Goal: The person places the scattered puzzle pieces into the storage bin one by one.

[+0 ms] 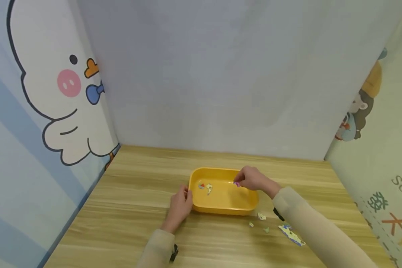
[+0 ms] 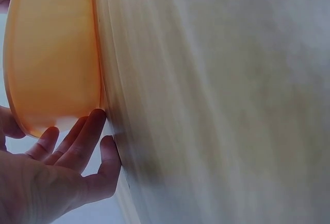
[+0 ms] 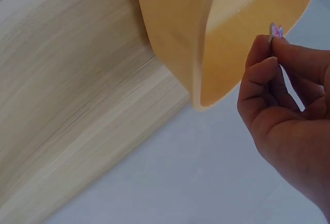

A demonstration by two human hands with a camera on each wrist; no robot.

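Observation:
A yellow plastic tray (image 1: 224, 211) lies on the wooden table. At its left end, my left hand (image 1: 181, 204) holds the rim, with fingers (image 2: 82, 136) against the outer wall. My right hand (image 1: 252, 178) is over the tray's right end and pinches a small flat purple-pink piece (image 3: 276, 30) between thumb and fingertips. Inside the tray, toward the left, lie a small red-and-blue piece (image 1: 201, 186) and a cream irregular piece (image 1: 209, 188). What the pieces are made of cannot be made out.
On the table in front of the tray's right corner are a cream piece (image 1: 261, 216), a tiny piece (image 1: 251, 224) and a greenish piece (image 1: 266, 230). A longer cream-and-blue piece (image 1: 290, 235) lies near the right forearm. Printed curtains (image 1: 221, 82) surround the table.

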